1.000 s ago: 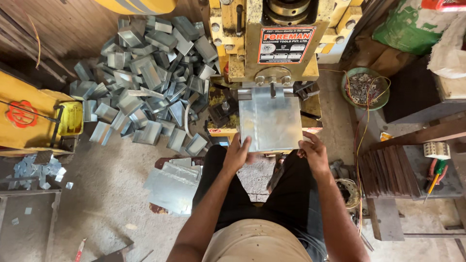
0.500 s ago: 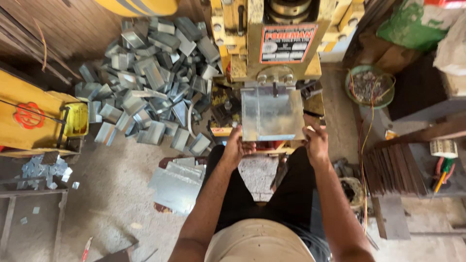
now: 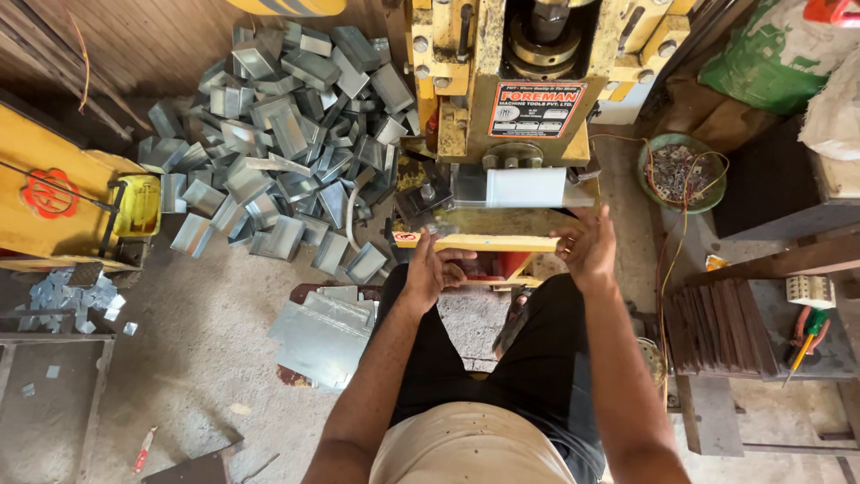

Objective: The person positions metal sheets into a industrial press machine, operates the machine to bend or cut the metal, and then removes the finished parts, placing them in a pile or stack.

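Hovering open, left hand and right hand (two) flank one bent sheet.

Below you the grey concrete floor is dusty and flecked with small metal scraps, lit by even daylight. Along its top left edge runs a wall of brown wooden planks, and a yellow machine stands at the left edge. At the right edge, a dark wooden bench stands beside a green sack in the top right corner.

Shiny galvanized metal sheet; painted, worn press.
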